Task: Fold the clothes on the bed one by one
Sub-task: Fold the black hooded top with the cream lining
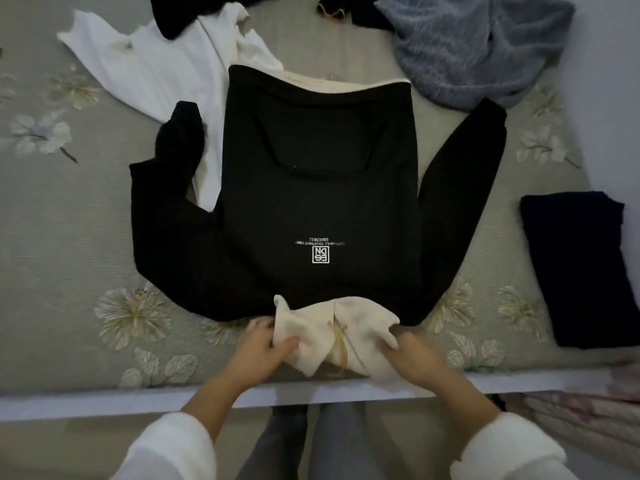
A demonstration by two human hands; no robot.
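A black hoodie (322, 202) lies spread flat on the bed, front up, hem away from me, with a small white logo near the chest. Its left sleeve is bent back on itself and its right sleeve stretches out to the side. The cream-lined hood (332, 337) lies at the near edge of the bed, with a drawstring showing. My left hand (263, 348) grips the hood's left side. My right hand (412, 358) holds its right side.
A white garment (152, 71) lies at the back left, partly under the hoodie. A blue-grey fuzzy garment (485, 46) sits at the back right and dark clothes (194, 12) at the far edge. A folded dark navy item (585, 268) rests at the right. The bed's white edge (104, 400) runs in front of me.
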